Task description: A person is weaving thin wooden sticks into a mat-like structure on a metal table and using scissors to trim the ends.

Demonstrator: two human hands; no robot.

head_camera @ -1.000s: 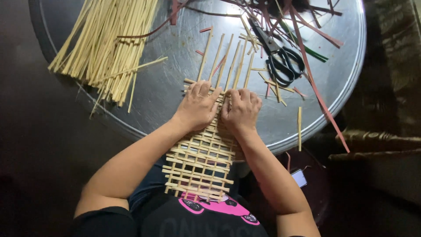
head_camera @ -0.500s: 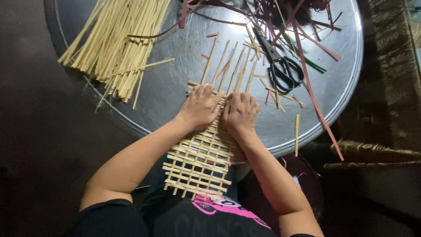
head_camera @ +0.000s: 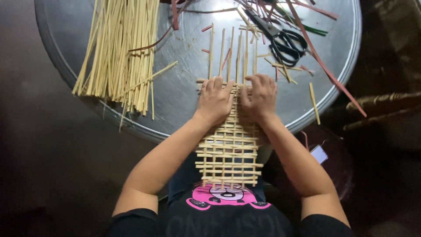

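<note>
From the head view, my left hand (head_camera: 215,98) and right hand (head_camera: 258,96) lie flat, fingers spread, pressing the woven strip mat (head_camera: 228,153) at the worktop's (head_camera: 184,105) six o'clock edge; neither grip pinches anything. I judge even pressure keeps the crossings square. Loose strips (head_camera: 118,48) lie at ten o'clock, scissors (head_camera: 285,41) at one. A small pale tag (head_camera: 319,154) sits at four o'clock.

Light comes from above and makes a bright white shine near the far edge of my round metal tray (head_camera: 184,101). The floor all around the tray is very dark, almost black. The picture is a little soft and grainy, and my arms look stretched near the bottom.
</note>
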